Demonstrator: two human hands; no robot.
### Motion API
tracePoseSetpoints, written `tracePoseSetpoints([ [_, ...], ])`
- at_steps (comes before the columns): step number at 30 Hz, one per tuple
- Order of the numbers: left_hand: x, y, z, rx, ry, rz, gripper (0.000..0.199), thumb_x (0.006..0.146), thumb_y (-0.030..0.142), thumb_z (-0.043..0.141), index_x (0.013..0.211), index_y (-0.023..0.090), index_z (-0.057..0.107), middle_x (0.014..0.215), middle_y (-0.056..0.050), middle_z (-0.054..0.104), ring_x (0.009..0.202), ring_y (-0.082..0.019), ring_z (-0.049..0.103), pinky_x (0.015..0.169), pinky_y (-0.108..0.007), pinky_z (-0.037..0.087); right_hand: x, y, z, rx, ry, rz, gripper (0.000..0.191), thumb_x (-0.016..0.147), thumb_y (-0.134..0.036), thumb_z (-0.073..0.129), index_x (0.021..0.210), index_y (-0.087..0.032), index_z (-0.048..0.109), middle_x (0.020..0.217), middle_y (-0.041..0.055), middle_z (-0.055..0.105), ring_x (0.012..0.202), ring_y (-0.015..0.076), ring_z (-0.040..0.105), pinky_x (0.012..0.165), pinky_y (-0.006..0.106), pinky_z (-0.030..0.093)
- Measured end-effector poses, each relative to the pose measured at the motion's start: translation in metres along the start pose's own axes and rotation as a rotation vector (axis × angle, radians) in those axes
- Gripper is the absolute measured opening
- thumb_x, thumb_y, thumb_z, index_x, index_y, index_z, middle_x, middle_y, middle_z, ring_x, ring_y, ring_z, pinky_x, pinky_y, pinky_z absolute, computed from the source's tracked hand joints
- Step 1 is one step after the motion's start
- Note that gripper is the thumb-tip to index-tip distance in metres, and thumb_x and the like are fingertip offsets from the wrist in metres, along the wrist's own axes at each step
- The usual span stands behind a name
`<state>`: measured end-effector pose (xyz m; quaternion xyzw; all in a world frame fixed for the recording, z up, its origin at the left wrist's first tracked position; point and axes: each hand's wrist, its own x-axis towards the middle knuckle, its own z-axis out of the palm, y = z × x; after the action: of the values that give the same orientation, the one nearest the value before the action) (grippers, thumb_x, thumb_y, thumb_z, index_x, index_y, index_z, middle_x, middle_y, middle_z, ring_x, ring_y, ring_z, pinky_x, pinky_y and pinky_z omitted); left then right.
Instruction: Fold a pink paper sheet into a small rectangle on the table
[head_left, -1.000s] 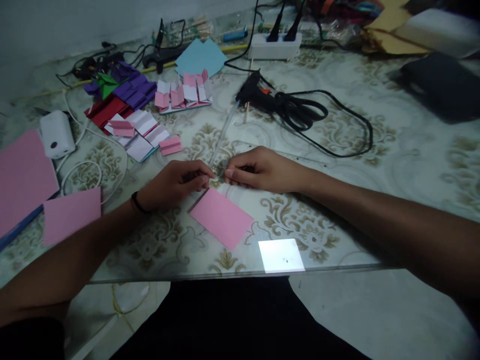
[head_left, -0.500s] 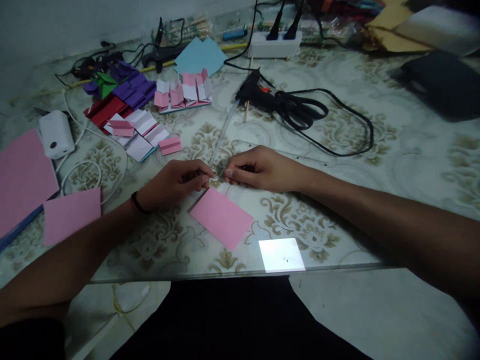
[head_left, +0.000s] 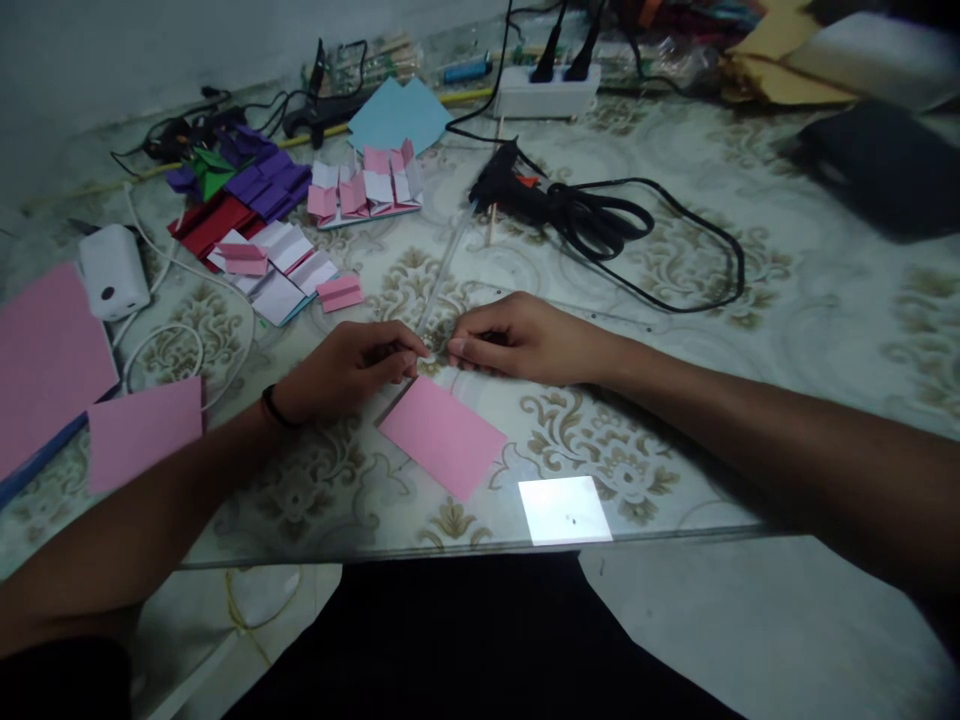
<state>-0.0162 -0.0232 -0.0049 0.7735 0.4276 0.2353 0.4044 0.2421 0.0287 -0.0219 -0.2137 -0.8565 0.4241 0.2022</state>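
My left hand (head_left: 364, 358) rests on the table with its fingers curled and the thumb drawn in against them. Just across a small gap, my right hand (head_left: 506, 338) is also closed, fingertips pinched toward the left hand. Whatever either hand may hold is too small or hidden to make out. A pink paper rectangle (head_left: 444, 437) lies flat just below the fingertips. Above the hands lies a black glue gun (head_left: 517, 190) with a long translucent glue stick (head_left: 442, 275) reaching toward them. A clear strip with dots (head_left: 570, 305) runs behind my right hand.
Folded pink and white paper pieces (head_left: 281, 270), red paper (head_left: 214, 220) and purple paper (head_left: 270, 182) lie at the left back. A white device (head_left: 112, 272), pink sheets (head_left: 146, 430), a power strip (head_left: 547, 95) and a black object (head_left: 885, 170) surround the work area. Light reflects near the table edge.
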Motion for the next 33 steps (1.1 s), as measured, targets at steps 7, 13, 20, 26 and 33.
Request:
tracePoseSetpoints([
  [7,-0.0003,-0.0003,0.0002,0.009,0.002,0.015,0.018,0.099,0.029,0.062,0.103,0.017,0.074,0.079,-0.002,0.075,0.067,-0.011,0.067,0.063,-0.019,0.051,-0.0007,-0.0009,-0.0009,0.0,-0.007,0.009,0.036,0.103,-0.039,0.055,0.086,-0.012,0.072,0.068,0.0001,0.065,0.061,0.0091,0.05,0.061,0.023,0.037],
  [13,-0.0005,-0.0008,0.0001,0.008,0.006,0.007,0.018,0.099,0.029,0.063,0.105,0.017,0.075,0.079,-0.002,0.075,0.067,-0.011,0.066,0.063,-0.02,0.051,-0.0006,-0.0001,-0.0004,0.004,-0.008,-0.003,0.034,0.103,-0.037,0.054,0.088,-0.012,0.072,0.071,0.0007,0.066,0.062,0.0092,0.052,0.062,0.023,0.037],
  [20,0.0,-0.0005,-0.0002,0.017,-0.002,0.003,0.019,0.099,0.031,0.063,0.105,0.017,0.074,0.079,-0.002,0.075,0.067,-0.012,0.067,0.063,-0.02,0.051,-0.0002,0.0004,0.0004,0.016,0.001,-0.002,0.034,0.103,-0.036,0.056,0.087,-0.012,0.072,0.07,0.0007,0.067,0.061,0.0095,0.053,0.061,0.023,0.038],
  [26,0.0,-0.0006,0.0003,0.015,0.005,0.007,0.02,0.099,0.032,0.063,0.104,0.017,0.075,0.078,-0.002,0.075,0.066,-0.012,0.066,0.061,-0.02,0.049,-0.0002,0.0003,-0.0001,0.03,-0.004,-0.007,0.034,0.103,-0.037,0.057,0.086,-0.012,0.072,0.07,0.0005,0.067,0.063,0.0092,0.053,0.062,0.023,0.038],
  [33,0.0,0.0004,0.001,0.016,0.009,0.005,0.017,0.098,0.029,0.063,0.103,0.017,0.075,0.078,-0.001,0.075,0.066,-0.011,0.066,0.061,-0.019,0.049,-0.0013,-0.0003,-0.0005,0.001,0.004,-0.009,0.035,0.103,-0.037,0.055,0.086,-0.012,0.071,0.069,0.0001,0.065,0.061,0.009,0.051,0.061,0.023,0.037],
])
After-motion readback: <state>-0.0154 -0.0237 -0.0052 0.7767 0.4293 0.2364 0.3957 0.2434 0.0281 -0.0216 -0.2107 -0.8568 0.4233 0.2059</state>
